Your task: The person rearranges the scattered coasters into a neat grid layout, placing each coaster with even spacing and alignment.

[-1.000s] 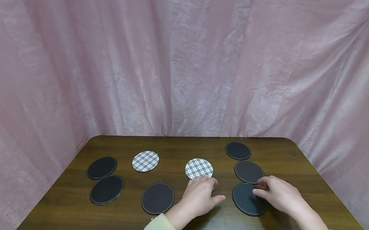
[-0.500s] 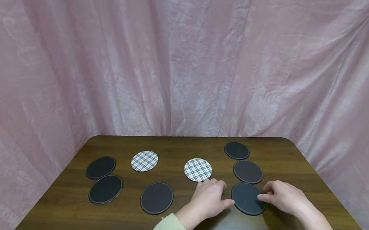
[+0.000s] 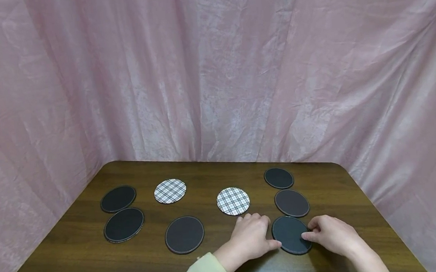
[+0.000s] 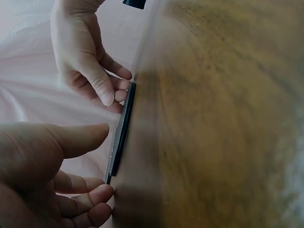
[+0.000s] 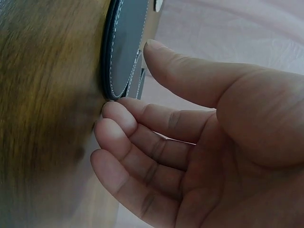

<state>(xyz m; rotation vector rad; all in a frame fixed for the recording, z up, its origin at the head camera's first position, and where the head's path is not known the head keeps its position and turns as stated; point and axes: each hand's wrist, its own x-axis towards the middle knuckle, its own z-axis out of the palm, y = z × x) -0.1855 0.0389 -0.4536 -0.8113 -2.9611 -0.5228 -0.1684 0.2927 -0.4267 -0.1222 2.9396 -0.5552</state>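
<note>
- Teal-black coaster lies flat toward the desk's right edge
- Right grip: fingertips at its rim, thumb apart
- Left grip: opposite, thumb and fingers apart, perhaps to steady it
- Brownish coaster just beyond, nearer the far right corner

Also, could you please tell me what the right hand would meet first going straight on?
The right hand would probably meet the nearest dark coaster first, right at its fingertips; whether they already touch is unclear.

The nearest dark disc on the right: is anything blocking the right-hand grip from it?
Nothing visible stands between the right-hand grip and that dark disc; the fingertips are at its edge. The brown disc lies beyond, not between.
</note>
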